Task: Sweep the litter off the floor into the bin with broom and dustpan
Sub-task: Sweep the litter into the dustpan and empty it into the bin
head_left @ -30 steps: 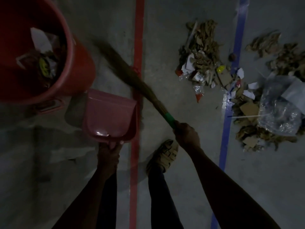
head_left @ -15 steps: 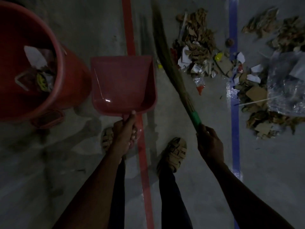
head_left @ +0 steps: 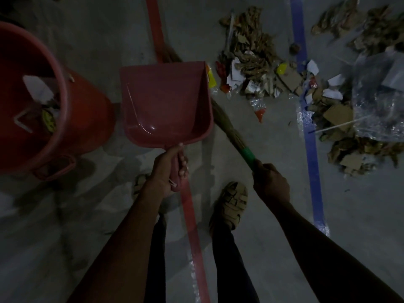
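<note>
My left hand (head_left: 169, 169) grips the handle of a pink dustpan (head_left: 164, 101), held level above the floor with nothing in its scoop. My right hand (head_left: 271, 184) grips the broom (head_left: 231, 133) by its green-wrapped handle; the brown bristles run up and left behind the dustpan and are mostly hidden. A red bin (head_left: 32, 136) stands at the left with paper and wrappers inside. Litter (head_left: 251, 62) of dry leaves, cardboard scraps, paper and wrappers lies on the floor to the right of the dustpan.
A red floor stripe (head_left: 192, 226) and a blue floor stripe (head_left: 310, 138) run up the grey concrete. More leaves, cardboard and a clear plastic bag (head_left: 376, 110) lie at the far right. My sandalled foot (head_left: 229, 204) stands between the stripes.
The dustpan came away from the bin's side, moved right and turned level. The broom swung from the left towards the litter, then back behind the dustpan.
</note>
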